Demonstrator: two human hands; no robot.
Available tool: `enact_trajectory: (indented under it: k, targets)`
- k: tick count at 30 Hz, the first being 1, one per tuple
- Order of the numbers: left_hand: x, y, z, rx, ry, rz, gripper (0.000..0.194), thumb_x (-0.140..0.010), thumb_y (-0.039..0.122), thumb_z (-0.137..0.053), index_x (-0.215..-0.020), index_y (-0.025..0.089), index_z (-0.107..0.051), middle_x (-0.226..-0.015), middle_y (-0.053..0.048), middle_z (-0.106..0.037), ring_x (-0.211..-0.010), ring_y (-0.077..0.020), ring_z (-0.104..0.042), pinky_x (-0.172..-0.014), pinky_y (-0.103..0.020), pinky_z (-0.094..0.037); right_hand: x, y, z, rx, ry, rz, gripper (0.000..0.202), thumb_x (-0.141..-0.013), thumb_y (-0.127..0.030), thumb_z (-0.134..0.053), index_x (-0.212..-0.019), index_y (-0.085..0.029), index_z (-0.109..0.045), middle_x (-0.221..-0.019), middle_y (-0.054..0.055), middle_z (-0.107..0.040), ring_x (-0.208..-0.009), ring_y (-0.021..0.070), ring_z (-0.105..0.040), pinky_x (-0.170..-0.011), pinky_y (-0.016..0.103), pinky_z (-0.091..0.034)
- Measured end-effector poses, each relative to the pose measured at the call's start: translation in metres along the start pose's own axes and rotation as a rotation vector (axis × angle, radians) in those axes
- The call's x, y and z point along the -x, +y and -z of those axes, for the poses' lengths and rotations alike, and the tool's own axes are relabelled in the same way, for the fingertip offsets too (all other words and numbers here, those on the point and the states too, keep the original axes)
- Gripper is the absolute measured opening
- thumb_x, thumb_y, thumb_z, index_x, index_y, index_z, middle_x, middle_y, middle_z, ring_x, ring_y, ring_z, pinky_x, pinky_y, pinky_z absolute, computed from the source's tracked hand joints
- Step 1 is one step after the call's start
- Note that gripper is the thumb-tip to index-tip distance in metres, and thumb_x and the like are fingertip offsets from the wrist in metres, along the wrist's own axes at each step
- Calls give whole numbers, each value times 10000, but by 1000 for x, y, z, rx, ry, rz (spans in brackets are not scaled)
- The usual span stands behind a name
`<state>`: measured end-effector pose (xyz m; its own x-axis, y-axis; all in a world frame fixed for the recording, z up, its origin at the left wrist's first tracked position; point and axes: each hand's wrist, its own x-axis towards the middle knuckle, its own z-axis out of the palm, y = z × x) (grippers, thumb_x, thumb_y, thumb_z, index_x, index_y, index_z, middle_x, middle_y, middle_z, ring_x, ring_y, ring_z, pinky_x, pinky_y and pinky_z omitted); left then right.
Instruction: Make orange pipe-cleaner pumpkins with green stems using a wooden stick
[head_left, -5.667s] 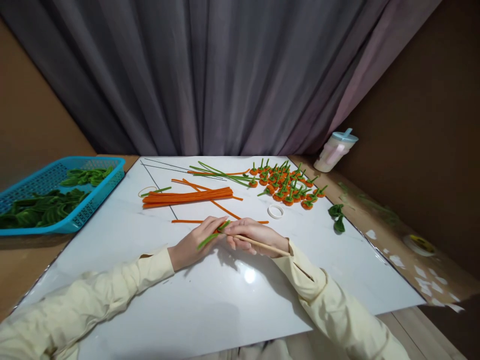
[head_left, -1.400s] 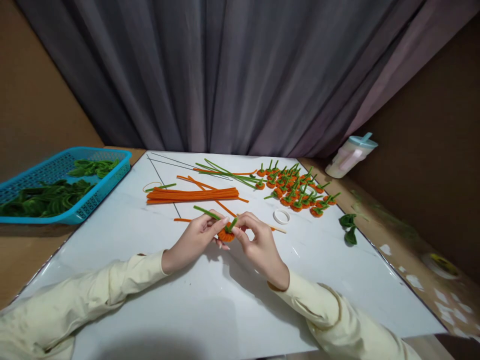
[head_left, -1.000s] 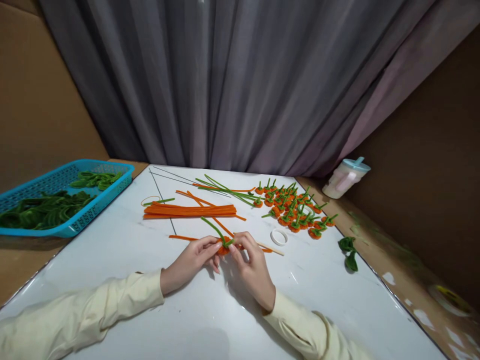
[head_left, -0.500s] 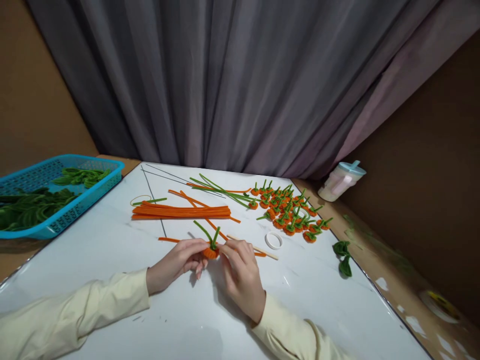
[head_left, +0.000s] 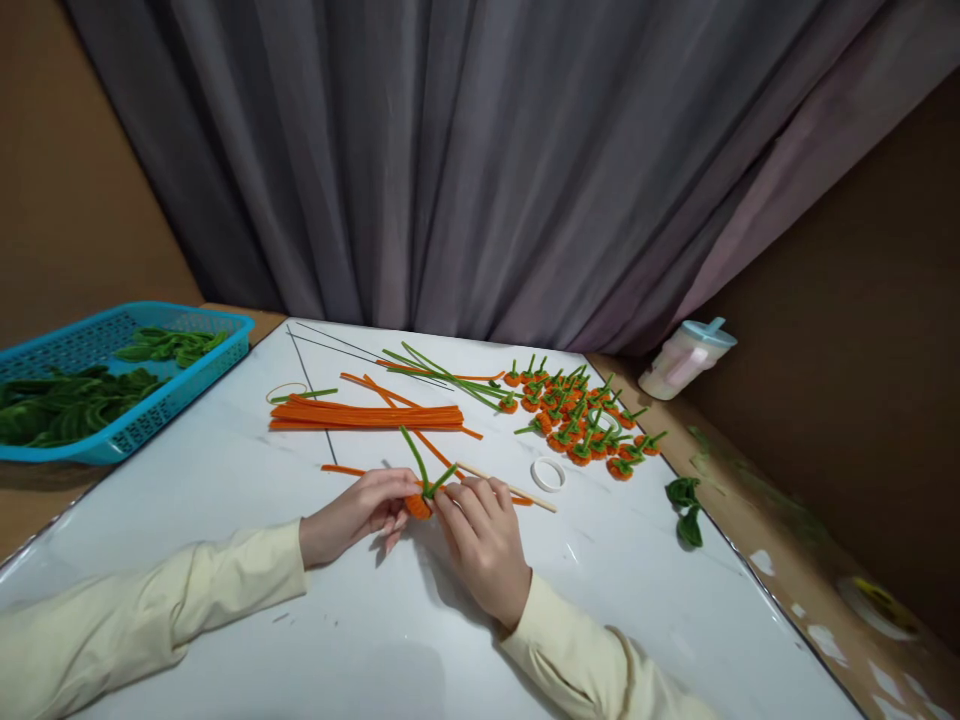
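Observation:
Between my hands is a small orange pumpkin-like piece [head_left: 418, 506] with two green stems [head_left: 424, 462] rising from its top in a V. My left hand [head_left: 360, 515] pinches its left side. My right hand [head_left: 484, 540] has its fingertips closed at its right side, at the base of the green stems. A thin wooden stick [head_left: 541, 503] and an orange strip lie behind my right hand. Just beyond my hands lies a bundle of orange strips [head_left: 367, 414]. Farther back is a loose group of green strips [head_left: 442, 374].
Many finished orange-and-green pieces [head_left: 581, 453] cluster at the right back, beside a white ring [head_left: 548, 475]. Green leaves [head_left: 683, 510] lie near the right edge. A blue basket [head_left: 187, 378] of green leaves stands left; a lidded cup [head_left: 686, 360] stands right, before the curtain.
The orange piece has tilted and its green stems now spread differently, the right one leaning farther right. My right fingers have moved in toward the stem base. The view has shifted slightly.

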<state>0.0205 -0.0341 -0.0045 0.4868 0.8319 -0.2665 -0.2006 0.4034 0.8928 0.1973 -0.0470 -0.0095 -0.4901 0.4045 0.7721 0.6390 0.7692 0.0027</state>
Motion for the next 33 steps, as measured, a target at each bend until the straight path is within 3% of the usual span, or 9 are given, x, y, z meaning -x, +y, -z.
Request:
enact_trajectory:
  k: [6,18,24,27,33]
  targets:
    - [1,3,-3,6,26,2,219,-763,337,-623,-680,164,-516,-472,38,-493,-401,-78,-427,-414,-187,-433,1,4,1,105,-55,138,258,-900,-50,-357,-929,-86,-610,-883,104,-637,-797,206,-504,-696,370,-335]
    - [1,5,-6,-23,28,20,243,-756,345,-615,-653,165,-488,-458,41,-479,-394,-71,-404,-390,-174,-423,1,3,3,93,-79,219,332,-907,-49,-311,-789,-104,-617,-837,107,-633,-710,185,-470,-666,353,-331]
    - [0,2,-3,58,14,17,192,-743,296,-619,-662,152,-522,-470,51,-428,-396,-70,-368,-361,-174,-393,-3,6,5,23,-1,228,158,-878,-99,-464,-980,-69,-581,-829,88,-662,-666,165,-500,-611,336,-339]
    - [-1,3,-3,158,47,31,204,-721,308,-634,-654,149,-526,-473,55,-400,-397,-66,-362,-352,-167,-346,-8,0,10,11,50,239,232,-864,-182,-524,-1069,-77,-551,-795,72,-674,-610,159,-494,-564,330,-330]
    - [-3,6,-6,218,113,65,247,-659,333,-670,-652,154,-500,-478,64,-386,-378,-55,-346,-349,-169,-287,2,-8,1,-30,-48,294,242,-865,-155,-467,-1070,-75,-567,-649,45,-629,-550,149,-498,-524,318,-379]
